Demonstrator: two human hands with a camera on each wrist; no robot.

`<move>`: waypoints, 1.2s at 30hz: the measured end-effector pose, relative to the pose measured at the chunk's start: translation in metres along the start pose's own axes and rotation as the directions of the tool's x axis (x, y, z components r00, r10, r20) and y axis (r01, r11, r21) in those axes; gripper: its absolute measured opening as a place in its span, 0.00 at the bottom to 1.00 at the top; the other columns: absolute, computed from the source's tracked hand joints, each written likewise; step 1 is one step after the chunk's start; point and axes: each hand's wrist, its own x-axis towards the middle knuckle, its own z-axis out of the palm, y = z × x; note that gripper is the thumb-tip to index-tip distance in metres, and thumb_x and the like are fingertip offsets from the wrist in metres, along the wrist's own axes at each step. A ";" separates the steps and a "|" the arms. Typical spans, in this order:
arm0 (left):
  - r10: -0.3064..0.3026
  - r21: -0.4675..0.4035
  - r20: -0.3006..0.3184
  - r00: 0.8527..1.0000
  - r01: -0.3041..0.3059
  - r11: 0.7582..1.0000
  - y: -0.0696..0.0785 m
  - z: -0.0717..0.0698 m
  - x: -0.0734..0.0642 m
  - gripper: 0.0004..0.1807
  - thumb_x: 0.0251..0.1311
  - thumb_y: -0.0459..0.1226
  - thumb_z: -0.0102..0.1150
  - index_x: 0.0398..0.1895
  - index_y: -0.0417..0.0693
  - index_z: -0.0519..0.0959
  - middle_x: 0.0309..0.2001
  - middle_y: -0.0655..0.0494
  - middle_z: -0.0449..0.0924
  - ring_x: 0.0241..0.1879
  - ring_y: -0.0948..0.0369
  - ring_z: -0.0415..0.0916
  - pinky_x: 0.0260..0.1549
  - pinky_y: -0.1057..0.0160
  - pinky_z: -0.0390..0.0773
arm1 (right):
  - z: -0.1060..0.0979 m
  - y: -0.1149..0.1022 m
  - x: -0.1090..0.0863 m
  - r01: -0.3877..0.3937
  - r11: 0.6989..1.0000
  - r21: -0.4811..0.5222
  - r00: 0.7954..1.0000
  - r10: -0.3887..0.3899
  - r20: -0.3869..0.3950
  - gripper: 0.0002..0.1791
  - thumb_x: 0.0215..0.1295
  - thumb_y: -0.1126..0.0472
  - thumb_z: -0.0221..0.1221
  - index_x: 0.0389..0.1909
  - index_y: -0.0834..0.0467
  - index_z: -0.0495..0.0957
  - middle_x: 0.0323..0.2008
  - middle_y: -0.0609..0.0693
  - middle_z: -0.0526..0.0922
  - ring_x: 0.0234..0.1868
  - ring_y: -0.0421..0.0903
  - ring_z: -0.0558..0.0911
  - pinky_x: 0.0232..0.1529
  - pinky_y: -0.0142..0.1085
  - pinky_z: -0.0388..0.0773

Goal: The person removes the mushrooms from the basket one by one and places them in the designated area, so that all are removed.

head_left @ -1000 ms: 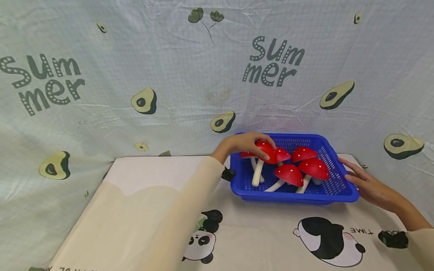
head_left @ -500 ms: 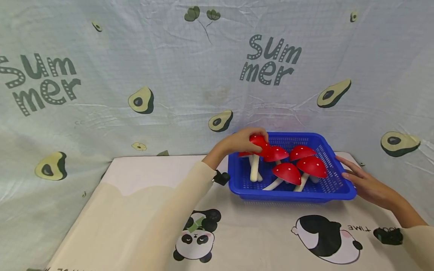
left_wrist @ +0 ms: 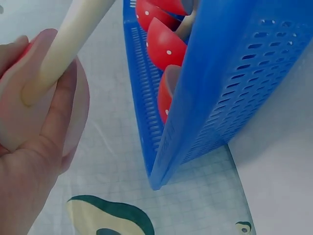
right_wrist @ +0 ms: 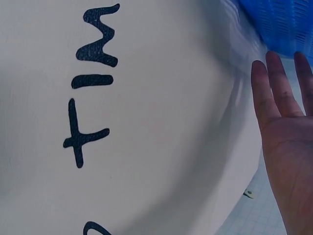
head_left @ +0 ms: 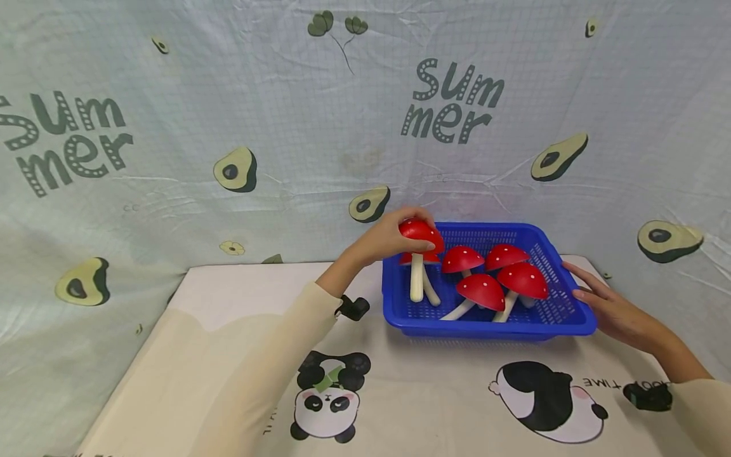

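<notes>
In the head view my left hand (head_left: 377, 240) grips a toy mushroom (head_left: 416, 279) by its red, white-dotted cap. Its pale stem points down over the left end of a blue plastic basket (head_left: 491, 331). The left wrist view shows the thumb and fingers round the cap, with the pale stem (left_wrist: 73, 46) slanting up. Several more red-capped mushrooms (head_left: 481, 291) lie in the basket, one of them partly hidden behind the held one. My right hand (head_left: 619, 315) is at the basket's right rim, fingers extended; in the right wrist view its fingers (right_wrist: 279, 83) reach toward the basket wall.
The basket stands at the back right of a table (head_left: 228, 368) with a beige cloth printed with pandas (head_left: 327, 406). Directly behind it hangs a pale curtain (head_left: 308, 127) with avocado prints. A black wrist camera (head_left: 354, 308) is on the left wrist.
My left hand has moved left with the mushroom, lifting it slightly, from among the others to the basket's left end. The stem now hangs upright. My right hand has stayed at the rim.
</notes>
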 end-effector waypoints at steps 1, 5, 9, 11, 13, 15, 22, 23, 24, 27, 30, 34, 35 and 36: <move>0.008 -0.005 -0.012 1.000 -0.008 1.000 0.001 -0.001 -0.003 0.21 0.58 0.42 0.72 0.54 0.54 0.79 0.57 0.56 0.76 0.56 0.55 0.75 0.48 0.58 0.83 | 0.000 0.000 0.000 0.001 1.000 0.006 1.000 -0.001 0.001 0.35 0.83 0.53 0.39 0.81 0.33 0.34 0.73 0.56 0.52 0.53 0.27 0.78 0.49 0.38 0.84; 0.024 0.004 -0.044 0.999 -0.024 1.000 0.004 -0.005 -0.013 0.25 0.58 0.41 0.71 0.60 0.54 0.77 0.60 0.58 0.75 0.59 0.56 0.73 0.50 0.58 0.83 | 0.001 0.000 0.000 0.002 1.000 0.031 1.000 -0.002 0.001 0.35 0.83 0.53 0.39 0.81 0.32 0.34 0.65 0.36 0.58 0.53 0.30 0.79 0.49 0.39 0.84; 0.030 0.009 -0.064 0.997 -0.030 1.000 0.005 -0.009 -0.023 0.25 0.58 0.42 0.72 0.60 0.56 0.77 0.62 0.60 0.74 0.60 0.56 0.72 0.50 0.57 0.83 | 0.002 0.001 0.000 0.006 0.999 0.040 1.000 -0.006 0.000 0.35 0.83 0.53 0.38 0.81 0.32 0.35 0.62 0.33 0.59 0.53 0.31 0.80 0.49 0.39 0.84; 0.028 0.006 -0.079 0.996 -0.028 1.000 0.007 -0.011 -0.029 0.25 0.58 0.42 0.72 0.59 0.57 0.78 0.62 0.60 0.73 0.60 0.56 0.72 0.50 0.57 0.83 | 0.002 0.001 0.000 0.004 0.999 0.039 1.000 -0.004 -0.004 0.35 0.83 0.53 0.38 0.81 0.31 0.35 0.64 0.35 0.58 0.53 0.30 0.80 0.49 0.39 0.84; 0.026 -0.004 -0.095 0.995 -0.026 1.000 0.010 -0.014 -0.035 0.25 0.58 0.42 0.72 0.60 0.56 0.78 0.63 0.59 0.73 0.60 0.55 0.72 0.50 0.57 0.83 | 0.003 0.001 -0.001 0.002 0.999 0.040 1.000 -0.002 -0.006 0.35 0.83 0.53 0.38 0.81 0.31 0.35 0.66 0.39 0.57 0.53 0.30 0.80 0.49 0.39 0.84; 0.021 -0.015 -0.111 0.994 -0.023 1.000 0.012 -0.016 -0.041 0.25 0.59 0.42 0.71 0.60 0.55 0.78 0.63 0.58 0.72 0.60 0.55 0.71 0.50 0.56 0.83 | 0.003 0.000 -0.001 0.000 0.999 0.040 1.000 0.001 -0.008 0.35 0.83 0.53 0.38 0.81 0.31 0.35 0.68 0.42 0.56 0.53 0.30 0.79 0.49 0.39 0.84; 0.002 -0.015 -0.158 0.987 -0.004 1.000 0.014 -0.020 -0.062 0.24 0.58 0.41 0.71 0.59 0.56 0.78 0.62 0.57 0.73 0.61 0.53 0.70 0.50 0.54 0.84 | 0.006 -0.002 -0.001 0.011 0.997 0.082 1.000 -0.011 0.003 0.35 0.83 0.54 0.38 0.81 0.31 0.35 0.64 0.36 0.57 0.52 0.32 0.81 0.49 0.41 0.85; 0.002 -0.010 -0.161 0.987 -0.004 1.000 0.013 -0.020 -0.065 0.24 0.58 0.40 0.71 0.59 0.56 0.78 0.62 0.57 0.73 0.61 0.53 0.70 0.49 0.54 0.84 | 0.006 -0.002 -0.001 0.010 0.996 0.091 1.000 -0.010 0.003 0.35 0.83 0.55 0.39 0.81 0.31 0.35 0.63 0.36 0.57 0.52 0.33 0.81 0.48 0.42 0.85; 0.005 -0.005 -0.165 0.986 -0.005 1.000 0.013 -0.021 -0.068 0.24 0.58 0.40 0.71 0.59 0.56 0.78 0.62 0.58 0.73 0.61 0.53 0.70 0.49 0.54 0.84 | 0.007 -0.002 -0.001 0.008 0.995 0.099 1.000 -0.008 0.001 0.35 0.83 0.55 0.39 0.81 0.31 0.36 0.63 0.36 0.57 0.52 0.33 0.81 0.48 0.43 0.85; 0.007 -0.001 -0.177 0.984 -0.007 1.000 0.012 -0.023 -0.076 0.25 0.58 0.39 0.72 0.59 0.56 0.78 0.63 0.58 0.73 0.62 0.53 0.70 0.49 0.53 0.84 | 0.008 -0.002 0.000 0.001 0.993 0.119 1.000 0.000 -0.007 0.35 0.83 0.55 0.40 0.81 0.30 0.37 0.65 0.39 0.56 0.51 0.33 0.82 0.48 0.45 0.86; -0.006 0.001 -0.198 0.980 0.007 1.000 0.011 -0.026 -0.085 0.25 0.57 0.39 0.72 0.59 0.56 0.78 0.63 0.58 0.72 0.63 0.52 0.70 0.49 0.52 0.84 | 0.008 -0.003 0.000 0.003 0.990 0.138 1.000 -0.001 -0.012 0.35 0.83 0.55 0.40 0.81 0.30 0.37 0.66 0.42 0.55 0.51 0.34 0.82 0.48 0.46 0.86; -0.027 -0.006 -0.210 0.977 0.026 1.000 0.011 -0.031 -0.096 0.25 0.58 0.39 0.72 0.60 0.56 0.78 0.62 0.58 0.72 0.62 0.51 0.70 0.49 0.51 0.84 | 0.009 -0.003 0.000 0.013 0.985 0.174 1.000 -0.011 -0.011 0.35 0.83 0.56 0.40 0.81 0.30 0.38 0.64 0.39 0.57 0.51 0.35 0.83 0.47 0.47 0.86; -0.031 -0.007 -0.211 0.977 0.030 1.000 0.010 -0.032 -0.098 0.25 0.58 0.39 0.72 0.60 0.56 0.78 0.62 0.58 0.73 0.62 0.51 0.70 0.49 0.51 0.84 | 0.009 -0.003 0.000 0.014 0.983 0.184 1.000 -0.012 -0.011 0.35 0.83 0.56 0.40 0.81 0.29 0.38 0.63 0.38 0.57 0.51 0.36 0.83 0.47 0.47 0.86; -0.034 -0.006 -0.211 0.977 0.033 0.999 0.010 -0.033 -0.101 0.25 0.58 0.39 0.72 0.59 0.56 0.78 0.62 0.58 0.73 0.62 0.51 0.70 0.49 0.51 0.84 | 0.009 -0.003 0.000 0.014 0.982 0.190 1.000 -0.012 -0.011 0.35 0.83 0.56 0.41 0.81 0.29 0.38 0.62 0.37 0.58 0.51 0.36 0.83 0.47 0.47 0.86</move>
